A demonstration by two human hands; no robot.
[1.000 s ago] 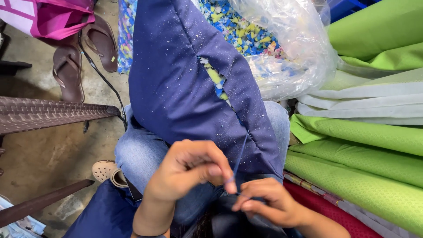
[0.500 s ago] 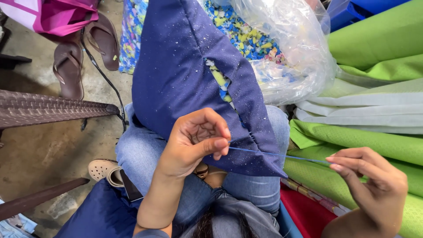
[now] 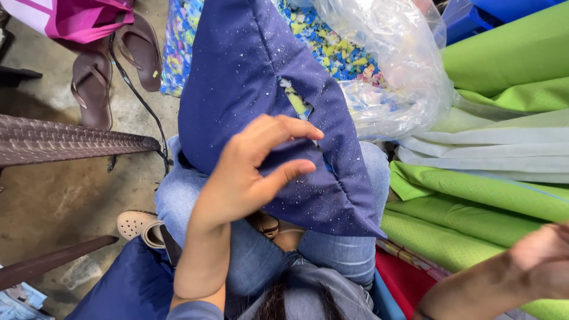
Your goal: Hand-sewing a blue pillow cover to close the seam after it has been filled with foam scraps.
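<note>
A navy blue cushion (image 3: pixel 249 71) flecked with pale specks stands on my lap, over my jeans (image 3: pixel 184 201). Its right seam has a gap (image 3: pixel 294 101) where yellow and white foam bits show. My left hand (image 3: pixel 249 172) lies against the cushion just below that gap, with thumb and fingers spread and nothing pinched between them. My right hand (image 3: pixel 542 261) is far out at the lower right edge, blurred and partly cut off. I cannot make out its grip, and no thread shows.
A clear plastic bag (image 3: pixel 385 59) of coloured foam bits lies behind the cushion. Green fabric rolls (image 3: pixel 504 65) and red cloth (image 3: pixel 403 284) are stacked at right. Left: brown sandals (image 3: pixel 95 83), a black cable (image 3: pixel 136 101), a woven brown bench (image 3: pixel 59 142), a beige clog (image 3: pixel 139 225).
My right hand has swung from the seam out to the far right. My left hand has let go its pinch on the seam and spread its fingers.
</note>
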